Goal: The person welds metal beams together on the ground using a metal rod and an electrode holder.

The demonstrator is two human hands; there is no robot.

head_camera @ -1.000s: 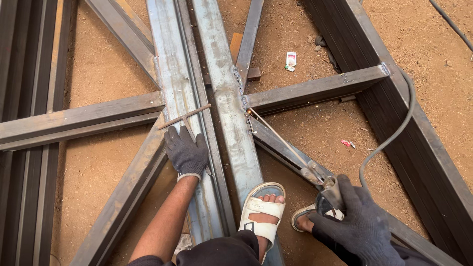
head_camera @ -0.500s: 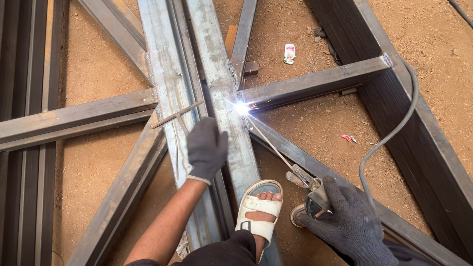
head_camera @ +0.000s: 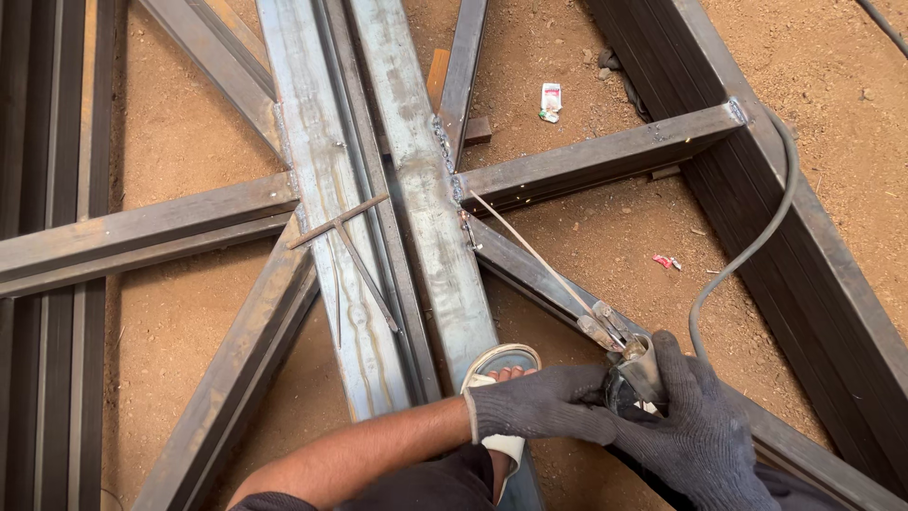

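The left hand has moved from the beam at 12 o'clock to join the right hand, both now clamped on the electrode holder, arc out.

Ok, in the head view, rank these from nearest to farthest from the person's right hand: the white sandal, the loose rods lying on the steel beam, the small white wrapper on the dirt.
1. White sandal: just left of the right hand, on the beam.
2. Loose rods: farther left and up, lying across the steel beam.
3. Small white wrapper: far up the view, on the dirt beyond the cross-brace.
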